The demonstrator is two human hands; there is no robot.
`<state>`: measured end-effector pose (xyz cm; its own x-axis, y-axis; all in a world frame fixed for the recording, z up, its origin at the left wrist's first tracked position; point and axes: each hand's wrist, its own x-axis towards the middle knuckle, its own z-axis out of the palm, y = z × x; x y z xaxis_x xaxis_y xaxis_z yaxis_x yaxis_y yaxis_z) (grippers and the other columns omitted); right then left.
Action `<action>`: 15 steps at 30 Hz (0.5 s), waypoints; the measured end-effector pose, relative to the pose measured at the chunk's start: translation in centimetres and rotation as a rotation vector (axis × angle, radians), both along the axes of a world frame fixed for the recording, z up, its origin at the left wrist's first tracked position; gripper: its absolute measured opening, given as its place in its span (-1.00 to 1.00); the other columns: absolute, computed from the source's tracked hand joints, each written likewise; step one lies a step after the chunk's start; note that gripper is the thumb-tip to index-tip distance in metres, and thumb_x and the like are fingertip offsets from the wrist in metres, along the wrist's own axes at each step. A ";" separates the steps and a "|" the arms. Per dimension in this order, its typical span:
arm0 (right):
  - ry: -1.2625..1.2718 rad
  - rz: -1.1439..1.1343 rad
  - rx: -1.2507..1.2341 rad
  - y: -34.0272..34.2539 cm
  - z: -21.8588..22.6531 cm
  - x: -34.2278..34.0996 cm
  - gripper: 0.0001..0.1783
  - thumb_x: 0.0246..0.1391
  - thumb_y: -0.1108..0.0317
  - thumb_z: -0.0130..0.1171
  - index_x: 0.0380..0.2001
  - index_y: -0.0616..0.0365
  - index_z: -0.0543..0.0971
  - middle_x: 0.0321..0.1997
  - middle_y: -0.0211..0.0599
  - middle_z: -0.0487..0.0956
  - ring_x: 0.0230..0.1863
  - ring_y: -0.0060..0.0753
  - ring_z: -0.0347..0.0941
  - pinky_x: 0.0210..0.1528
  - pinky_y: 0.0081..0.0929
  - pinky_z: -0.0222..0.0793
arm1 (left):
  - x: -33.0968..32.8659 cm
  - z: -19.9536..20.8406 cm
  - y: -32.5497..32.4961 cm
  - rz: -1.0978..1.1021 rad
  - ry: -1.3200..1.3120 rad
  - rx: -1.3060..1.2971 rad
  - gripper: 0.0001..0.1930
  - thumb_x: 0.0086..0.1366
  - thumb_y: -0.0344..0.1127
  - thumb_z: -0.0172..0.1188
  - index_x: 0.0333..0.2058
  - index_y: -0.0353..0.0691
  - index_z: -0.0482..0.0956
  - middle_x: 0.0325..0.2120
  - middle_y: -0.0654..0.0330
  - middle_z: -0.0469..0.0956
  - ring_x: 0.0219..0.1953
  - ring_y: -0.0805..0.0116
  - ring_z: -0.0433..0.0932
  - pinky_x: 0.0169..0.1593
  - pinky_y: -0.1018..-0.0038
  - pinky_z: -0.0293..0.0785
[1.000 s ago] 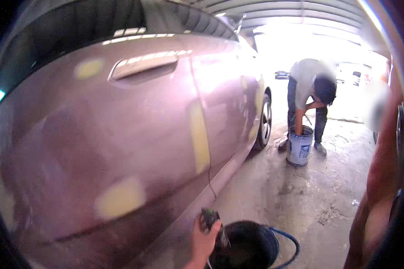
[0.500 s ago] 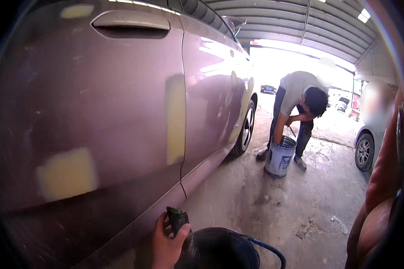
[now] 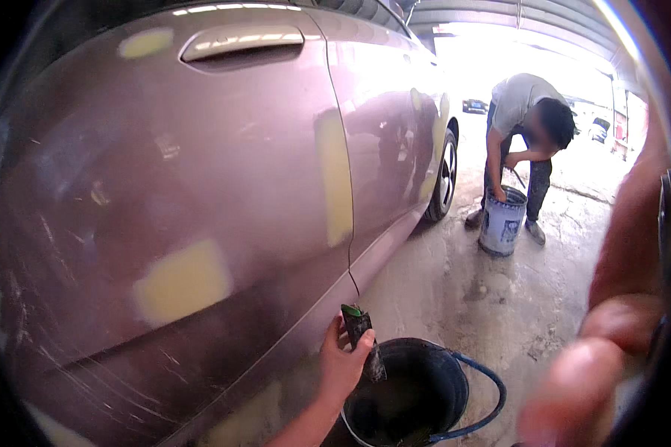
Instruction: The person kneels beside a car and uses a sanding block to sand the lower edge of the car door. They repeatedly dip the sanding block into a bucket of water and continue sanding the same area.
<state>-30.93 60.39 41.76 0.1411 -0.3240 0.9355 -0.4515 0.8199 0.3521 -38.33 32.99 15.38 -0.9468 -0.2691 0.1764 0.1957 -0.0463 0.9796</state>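
My left hand [image 3: 343,365] is closed around a sanding block wrapped in dark sandpaper [image 3: 364,343], with a bit of green at its top end. The block is held over the left rim of a black bucket [image 3: 455,365] that has a blue handle and a dark interior. Just beside it is the lower edge of a pinkish-purple car door [image 3: 224,149] with yellow filler patches [image 3: 185,281] and scratches. Very near the camera at the right edge, my right hand [image 3: 581,372] is large and smeared; what its fingers hold, if anything, cannot be made out.
Ahead, another person [image 3: 525,134] bends over a white pail [image 3: 503,227], one arm reaching into it. The car's front wheel [image 3: 446,175] stands left of them. Wet-looking concrete floor [image 3: 440,290] runs between the car and the pail. Beyond the bright opening are parked cars.
The view has tilted down and turned left, so more of the black bucket and door show. My right hand has come further into view. My left hand still holds the sanding block.
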 end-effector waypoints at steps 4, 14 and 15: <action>-0.531 0.554 -0.077 -7.2 -9.5 -5.4 -0.03 0.12 -0.02 0.28 0.38 0.28 0.07 0.48 -0.08 0.05 0.46 -0.15 0.00 0.47 -0.14 -0.14 | 1.4 -0.4 -4.0 0.091 -0.040 -0.112 -0.39 0.15 -0.27 0.36 0.12 -0.43 0.37 -0.01 0.04 0.51 0.02 0.24 0.53 0.07 0.35 0.47; -1.554 1.212 -0.036 -11.6 -25.1 -10.1 0.23 0.02 0.07 0.41 0.46 0.19 -0.25 0.54 0.00 -0.11 0.50 -0.19 -0.04 0.49 -0.34 -0.13 | 1.4 0.8 -2.2 -0.389 -0.043 0.146 -0.51 0.22 -0.26 0.13 0.10 -0.37 0.39 -0.05 0.07 0.52 -0.05 0.21 0.56 0.05 0.28 0.52; -1.496 1.207 -0.003 -11.9 -26.4 -10.5 0.22 0.07 -0.13 0.31 0.49 -0.13 -0.33 0.52 0.11 -0.06 0.49 0.10 -0.04 0.46 -0.14 -0.07 | 1.4 0.3 -2.7 -0.378 -0.175 0.041 -0.40 0.28 -0.22 0.19 0.24 -0.29 0.28 0.03 0.09 0.44 0.03 0.24 0.48 0.06 0.29 0.45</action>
<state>-41.42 48.54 15.34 -0.5426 -0.6825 0.4898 -0.5840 -0.1126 -0.8039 -36.92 30.27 15.67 -0.9950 0.0995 0.0005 -0.0118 -0.1230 0.9923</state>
